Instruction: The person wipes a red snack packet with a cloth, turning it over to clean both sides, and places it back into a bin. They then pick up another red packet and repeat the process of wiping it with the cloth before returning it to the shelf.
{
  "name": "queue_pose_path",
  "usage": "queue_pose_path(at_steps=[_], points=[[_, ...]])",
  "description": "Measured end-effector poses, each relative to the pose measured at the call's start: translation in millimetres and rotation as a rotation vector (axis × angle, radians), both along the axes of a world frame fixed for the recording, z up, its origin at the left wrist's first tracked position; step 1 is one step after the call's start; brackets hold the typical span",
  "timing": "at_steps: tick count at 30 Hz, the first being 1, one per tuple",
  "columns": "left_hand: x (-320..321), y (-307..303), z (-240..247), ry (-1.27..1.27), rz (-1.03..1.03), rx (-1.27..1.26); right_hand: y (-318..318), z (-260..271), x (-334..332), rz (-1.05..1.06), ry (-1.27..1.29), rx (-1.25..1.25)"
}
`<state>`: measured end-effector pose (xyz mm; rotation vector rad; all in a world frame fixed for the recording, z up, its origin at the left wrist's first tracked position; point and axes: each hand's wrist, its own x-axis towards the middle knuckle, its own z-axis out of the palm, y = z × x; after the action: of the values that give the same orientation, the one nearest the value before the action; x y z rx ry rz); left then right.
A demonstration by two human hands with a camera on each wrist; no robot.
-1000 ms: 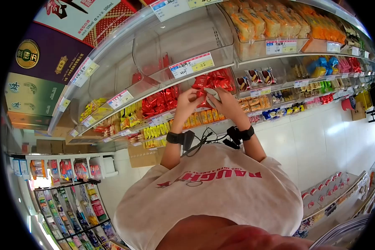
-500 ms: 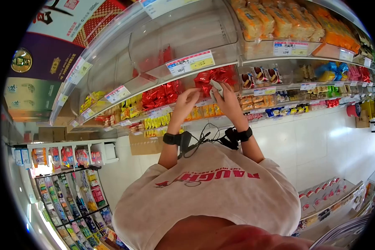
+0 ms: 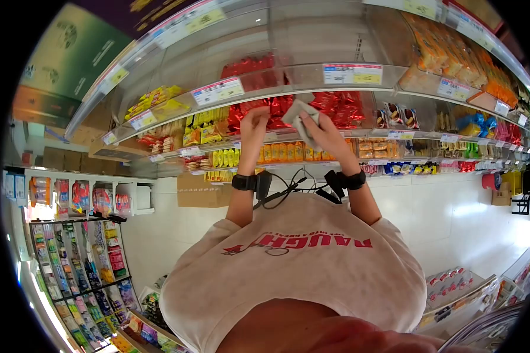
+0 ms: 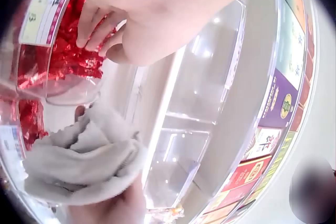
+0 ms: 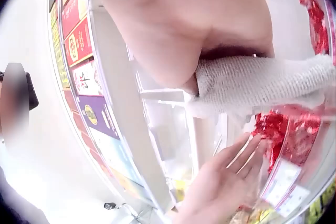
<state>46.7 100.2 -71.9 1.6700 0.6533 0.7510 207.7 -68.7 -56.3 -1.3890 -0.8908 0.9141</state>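
With the right hand (image 3: 325, 134), grips a folded, pale-grey fabric cloth (image 3: 305, 115) at the middle tier of a shop shelf, in front of glossy red foil packets (image 3: 338, 109) lying to both sides of it. With the left hand (image 3: 254, 120), grasps nothing visible: reaches to the packets left of the cloth, fingers loose and released. From the head, cannot tell whether touches them or only hovers in front.

From the left wrist, see the left fingers overlapping the packets, and the layered folds and wavy edge of the cloth, with part of the right hand below. From the right wrist, see the left fingers nearly straight, side by side, and the looped, towel-like weave of the cloth, too small to make out from the head. See only from the wrists the round gold emblem on a purple carton (image 4: 278, 100).

Just above the hands, meets the transparent plastic lip of an upper bin, edged with a white paper price label (image 3: 352, 74). Below, meets a row of small orange packets (image 3: 277, 153). Between the hands, leaves a narrow gap, backed by red packets. Toward the white shirt with red lettering (image 3: 294, 259), finds more open room, crossed by thin black cables (image 3: 288, 191) between black wrist straps (image 3: 244, 182). To the right, opens onto pale tiled floor (image 3: 412, 212).
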Motion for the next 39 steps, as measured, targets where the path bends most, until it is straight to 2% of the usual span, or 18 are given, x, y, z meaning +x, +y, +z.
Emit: queue_pose_path(at_steps=[1, 3, 4, 5, 7, 8, 12, 16, 19, 21, 24, 27, 28, 30, 33, 36, 38, 39], points=[[-6.8, 11.8, -9.4, 0.014, 0.071, 0.08, 12.0, 5.8, -12.9, 0.002, -0.012, 0.052], [-18.0, 35.7, -25.3, 0.026, 0.146, 0.078, 37.7, 18.4, -42.5, 0.01, -0.035, 0.156], [-25.3, 47.8, -27.6, 0.069, 0.152, 0.092, 50.1, 20.6, -49.6, 0.004, -0.062, 0.055], [-31.3, 57.2, -30.9, 0.112, 0.156, 0.106, 64.7, 16.8, -54.4, -0.019, -0.067, 0.087], [-36.3, 63.2, -28.3, 0.075, 0.172, 0.068, 101.4, -11.4, -54.8, -0.067, -0.077, 0.156], [-40.2, 65.3, -27.6, 0.061, 0.181, 0.049, 126.4, -43.2, -47.5, -0.148, -0.134, 0.157], [-44.8, 80.5, -29.9, 0.174, 0.08, 0.061, 157.9, -52.1, -50.8, -0.284, -0.259, -0.026], [-39.8, 101.4, -34.6, 0.141, -0.062, -0.059, 148.7, -25.6, -73.5, -0.186, -0.378, 0.022], [-36.9, 106.1, -38.8, -0.013, -0.005, -0.187, 148.4, -21.8, -78.7, -0.212, -0.371, 0.015], [-42.3, 109.4, -37.3, -0.007, -0.005, -0.193, 142.5, -13.0, -85.5, -0.222, -0.347, 0.009], [-53.6, 106.3, -29.8, -0.028, -0.025, -0.148, 142.6, -26.7, -91.1, -0.312, -0.28, 0.173], [-66.3, 95.7, -16.1, 0.0, -0.063, -0.066, 125.7, -18.2, -95.5, -0.295, -0.087, 0.142], [-70.7, 90.9, -8.5, 0.022, -0.078, -0.037, 117.8, -5.9, -102.9, -0.304, 0.046, 0.121], [-76.2, 78.3, 3.5, -0.136, -0.07, -0.069, 104.0, 14.5, -115.7, -0.327, 0.312, 0.075], [-93.5, 67.7, 25.2, -0.249, -0.12, -0.183, 100.6, 8.2, -119.5, -0.564, 0.247, 0.173], [-107.7, 59.7, 32.8, -0.252, -0.177, -0.269, 84.2, 28.8, -141.5, -0.493, 0.141, 0.089], [-110.0, 53.3, 33.4, -0.23, -0.175, -0.267, 82.1, 15.9, -149.1, -0.482, 0.274, 0.021], [-111.3, 49.8, 33.5, -0.218, -0.176, -0.261, 79.9, 15.5, -158.2, -0.485, 0.25, -0.004]])
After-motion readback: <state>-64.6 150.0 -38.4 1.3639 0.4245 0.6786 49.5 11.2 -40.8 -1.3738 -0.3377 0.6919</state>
